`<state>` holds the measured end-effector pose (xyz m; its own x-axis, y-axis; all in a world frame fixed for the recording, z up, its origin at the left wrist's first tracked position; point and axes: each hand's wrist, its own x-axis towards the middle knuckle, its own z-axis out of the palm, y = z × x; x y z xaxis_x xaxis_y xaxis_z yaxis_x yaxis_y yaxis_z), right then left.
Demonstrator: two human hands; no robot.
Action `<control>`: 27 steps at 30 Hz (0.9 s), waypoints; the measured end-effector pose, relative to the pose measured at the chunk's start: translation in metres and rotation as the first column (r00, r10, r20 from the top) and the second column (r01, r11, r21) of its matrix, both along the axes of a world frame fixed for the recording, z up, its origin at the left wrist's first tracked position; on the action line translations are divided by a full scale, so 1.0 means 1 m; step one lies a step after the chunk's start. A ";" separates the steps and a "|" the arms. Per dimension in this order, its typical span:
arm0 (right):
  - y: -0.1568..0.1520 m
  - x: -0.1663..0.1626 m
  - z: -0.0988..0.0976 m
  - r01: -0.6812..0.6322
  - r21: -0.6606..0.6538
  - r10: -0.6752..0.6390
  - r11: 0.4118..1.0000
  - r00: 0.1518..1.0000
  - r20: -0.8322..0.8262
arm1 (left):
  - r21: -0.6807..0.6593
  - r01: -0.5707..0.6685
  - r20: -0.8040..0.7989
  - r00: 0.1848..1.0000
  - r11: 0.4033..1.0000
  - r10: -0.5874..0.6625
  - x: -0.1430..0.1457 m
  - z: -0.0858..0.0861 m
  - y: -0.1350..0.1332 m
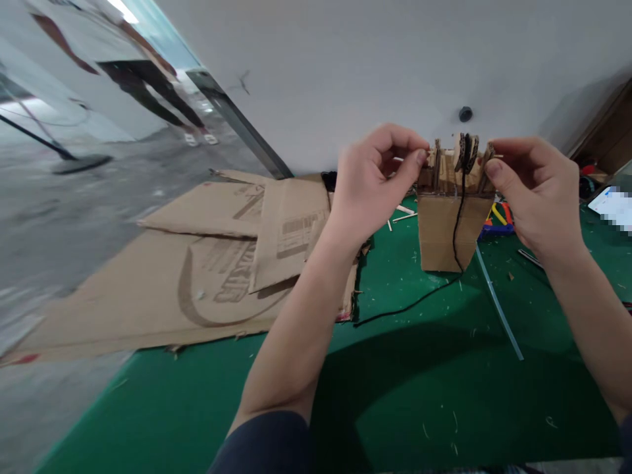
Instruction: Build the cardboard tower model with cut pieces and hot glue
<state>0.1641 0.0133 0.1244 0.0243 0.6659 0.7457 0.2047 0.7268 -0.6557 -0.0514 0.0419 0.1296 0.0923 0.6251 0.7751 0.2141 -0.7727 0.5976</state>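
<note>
A small cardboard box (pixel 444 230) stands upright on the green table, with cardboard uprights on both sides of its top. Between these sits a cardboard spool (pixel 467 153) wound with black string (pixel 458 227), whose loose end runs down the front and onto the table. My left hand (pixel 380 174) is closed in a pinch beside the left upright (pixel 436 164); what lies between its fingertips is too small to make out. My right hand (pixel 538 187) pinches at the right upright (pixel 486 168), where a thin stick end seems to show by the fingers.
Flattened cardboard sheets (pixel 222 276) cover the table's left side and overhang its edge. A clear narrow strip (pixel 500 303), thin sticks (pixel 405 216) and a colourful handled tool (pixel 498 220) lie around the box. A pale wall rises behind. Another person (pixel 133 66) stands far left.
</note>
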 end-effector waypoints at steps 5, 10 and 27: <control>0.001 0.000 -0.001 -0.009 -0.028 0.010 1.000 1.000 0.025 | -0.009 0.017 0.000 1.000 1.000 -0.017 0.001 0.001 -0.002; 0.001 0.000 0.000 -0.003 -0.023 0.003 1.000 1.000 0.007 | -0.033 0.015 -0.022 1.000 0.999 -0.016 0.001 0.005 -0.006; 0.002 0.003 -0.002 -0.024 -0.017 0.024 1.000 1.000 0.015 | -0.083 0.020 0.070 0.997 0.996 -0.014 0.002 0.005 -0.007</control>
